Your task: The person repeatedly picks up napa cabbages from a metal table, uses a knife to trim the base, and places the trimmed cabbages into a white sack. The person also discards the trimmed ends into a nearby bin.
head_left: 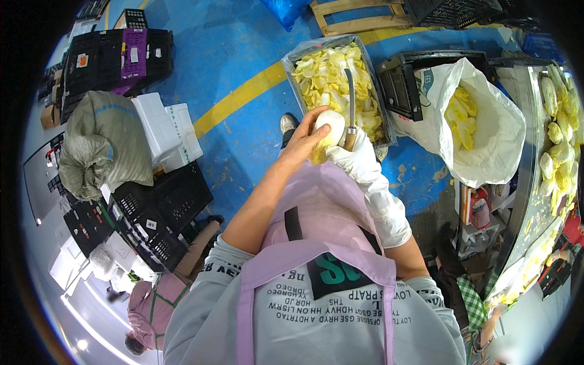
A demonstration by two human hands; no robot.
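Note:
My bare left hand (pixel 304 140) is closed around a pale white-and-yellow endive head (pixel 330 126). My white-gloved right hand (pixel 359 157) grips the wooden handle of a knife (pixel 351 100), whose long narrow curved blade points upward beside the endive. Just beyond both hands stands a grey-lined crate (pixel 294 68) heaped with loose yellow-white leaves (pixel 328 73), partly hidden by the hands and knife. The endive's lower end is partly hidden by my fingers and glove.
To the right are an open white sack (pixel 493 146) with leaves, a black crate (pixel 395 91) and a metal ledge with endives (pixel 556 158). At left stand a stuffed sack (pixel 103 146), white boxes (pixel 155 125) and black crates (pixel 146 219). Other people (pixel 152 310) work at lower left and right (pixel 474 322).

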